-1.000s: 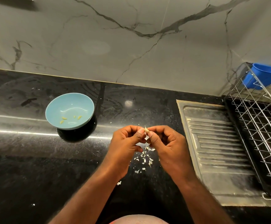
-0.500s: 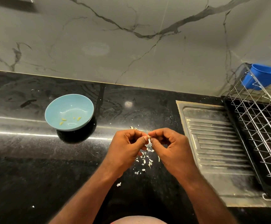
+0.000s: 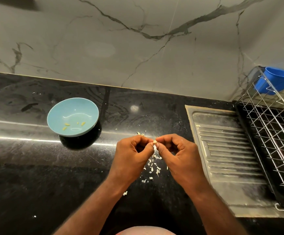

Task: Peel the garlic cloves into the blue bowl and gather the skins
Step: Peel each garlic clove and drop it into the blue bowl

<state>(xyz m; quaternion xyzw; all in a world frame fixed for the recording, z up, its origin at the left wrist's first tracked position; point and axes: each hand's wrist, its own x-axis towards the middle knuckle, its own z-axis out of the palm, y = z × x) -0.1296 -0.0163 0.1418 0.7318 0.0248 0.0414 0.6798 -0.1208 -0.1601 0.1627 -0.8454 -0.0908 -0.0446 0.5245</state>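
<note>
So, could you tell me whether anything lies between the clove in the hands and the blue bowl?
Nothing visible does. The clove, pinched between left hand and right hand, has only black counter between it and the blue bowl; the skin flakes lie nearer the person.

No text, label, brand, number or sign can be read anywhere in the frame. The blue bowl (image 3: 80, 106) at left centre, the black counter (image 3: 36, 167), the veined wall (image 3: 138, 56) above, the steel drainboard (image 3: 222, 150) and the blue tub (image 3: 280, 80) at upper right bear no legible marking.
</note>
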